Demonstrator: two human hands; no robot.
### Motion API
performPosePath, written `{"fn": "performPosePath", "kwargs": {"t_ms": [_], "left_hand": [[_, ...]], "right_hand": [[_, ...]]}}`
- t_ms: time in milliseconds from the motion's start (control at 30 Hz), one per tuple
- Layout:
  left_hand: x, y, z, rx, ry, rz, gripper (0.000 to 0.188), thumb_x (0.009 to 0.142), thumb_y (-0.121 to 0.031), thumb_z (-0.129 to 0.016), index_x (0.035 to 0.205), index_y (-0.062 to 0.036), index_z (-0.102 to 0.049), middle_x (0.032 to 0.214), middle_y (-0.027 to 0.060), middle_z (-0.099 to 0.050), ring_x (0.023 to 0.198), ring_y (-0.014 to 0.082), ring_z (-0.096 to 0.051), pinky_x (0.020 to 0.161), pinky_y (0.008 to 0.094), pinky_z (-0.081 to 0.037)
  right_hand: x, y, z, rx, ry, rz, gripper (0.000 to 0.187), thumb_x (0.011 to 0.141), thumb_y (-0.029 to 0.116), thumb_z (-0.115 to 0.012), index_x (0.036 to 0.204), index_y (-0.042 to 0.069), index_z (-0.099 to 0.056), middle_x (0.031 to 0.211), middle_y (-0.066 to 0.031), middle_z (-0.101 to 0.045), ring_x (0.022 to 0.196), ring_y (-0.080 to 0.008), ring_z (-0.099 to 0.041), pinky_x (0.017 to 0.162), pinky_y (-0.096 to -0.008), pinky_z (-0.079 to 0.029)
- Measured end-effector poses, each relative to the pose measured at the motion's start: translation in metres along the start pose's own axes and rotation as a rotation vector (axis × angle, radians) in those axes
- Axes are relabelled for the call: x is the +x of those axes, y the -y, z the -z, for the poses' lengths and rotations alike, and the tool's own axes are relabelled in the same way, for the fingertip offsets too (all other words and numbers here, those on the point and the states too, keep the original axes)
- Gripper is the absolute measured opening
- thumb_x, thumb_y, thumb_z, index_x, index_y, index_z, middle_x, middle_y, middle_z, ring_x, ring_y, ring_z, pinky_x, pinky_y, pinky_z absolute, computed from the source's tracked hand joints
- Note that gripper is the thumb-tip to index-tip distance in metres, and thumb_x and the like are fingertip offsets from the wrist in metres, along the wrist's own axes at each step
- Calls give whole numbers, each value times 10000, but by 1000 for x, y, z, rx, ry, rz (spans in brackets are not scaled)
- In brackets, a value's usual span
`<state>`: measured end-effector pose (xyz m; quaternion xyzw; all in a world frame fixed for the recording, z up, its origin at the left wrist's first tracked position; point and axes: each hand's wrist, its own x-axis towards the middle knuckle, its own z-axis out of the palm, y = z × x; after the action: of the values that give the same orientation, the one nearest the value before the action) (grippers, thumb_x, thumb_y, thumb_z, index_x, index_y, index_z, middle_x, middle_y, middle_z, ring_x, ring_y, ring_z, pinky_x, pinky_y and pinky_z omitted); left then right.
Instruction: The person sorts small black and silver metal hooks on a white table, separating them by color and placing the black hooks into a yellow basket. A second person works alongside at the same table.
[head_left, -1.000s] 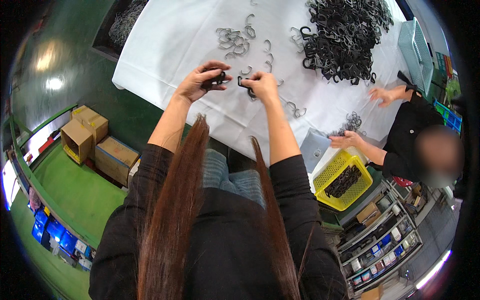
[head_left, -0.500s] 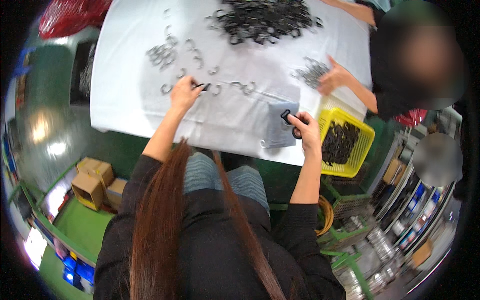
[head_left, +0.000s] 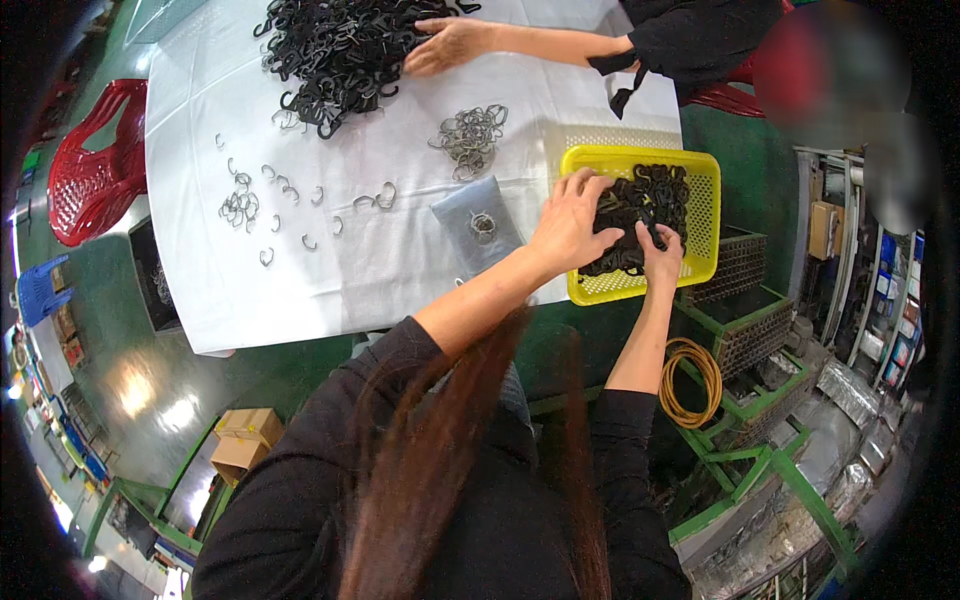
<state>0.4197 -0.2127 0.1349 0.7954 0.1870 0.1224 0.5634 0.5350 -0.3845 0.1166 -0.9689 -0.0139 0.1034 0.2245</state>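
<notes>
A white-covered bench (head_left: 350,275) stands on a green floor (head_left: 100,300). At its near right corner, a yellow basket (head_left: 706,225) is partly filled with black hooks (head_left: 665,185). The left hand (head_left: 568,225) spreads its fingers over the basket's left rim; the right hand (head_left: 662,258) seems to pinch one hook (head_left: 652,231) inside. Just left lies a grey pouch (head_left: 455,218). Beyond, a pile of metal rings (head_left: 470,140) and scattered rings (head_left: 240,205) remain, and a larger black heap (head_left: 335,60) lies outside the basket toward the far edge, beside a co-worker's hand (head_left: 445,46).
</notes>
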Motion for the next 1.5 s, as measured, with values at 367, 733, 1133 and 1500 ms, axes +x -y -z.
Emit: {"fn": "performPosePath", "kwargs": {"t_ms": [367,733,1133,1500], "left_hand": [[-97,125,0,378,-74,239,893,662,-187,-739,1411,-101,-261,1459,238,-152,1358,455,-71,1093,531,-147],[-210,178,107,327,-83,173,633,753,-59,-615,1335,-75,-367,1416,171,-280,1363,374,-176,1084,525,-222],[-349,229,259,255,26,118,563,728,-24,-579,1273,3,-442,1371,184,-356,1359,351,-226,1088,519,-219],[-394,259,329,315,-150,103,506,684,-85,-599,1178,-14,-518,1279,150,-460,1310,315,-330,1101,471,-241]], "right_hand": [[-70,134,-141,306,55,898,440,800,170,-662,1183,41,-488,1233,-186,-469,1197,-356,-417,997,-419,-347],[-62,183,-282,-56,-45,891,448,876,473,-498,1255,238,-531,1388,-33,-422,1334,-322,-284,1077,-553,-151],[-310,369,-418,1,65,1074,477,876,443,-508,1285,199,-505,1399,-106,-391,1335,-331,-281,1081,-539,-161],[-371,459,-469,29,390,1522,404,871,444,-533,1232,264,-560,1358,11,-466,1331,-249,-317,1114,-460,-147]]}}
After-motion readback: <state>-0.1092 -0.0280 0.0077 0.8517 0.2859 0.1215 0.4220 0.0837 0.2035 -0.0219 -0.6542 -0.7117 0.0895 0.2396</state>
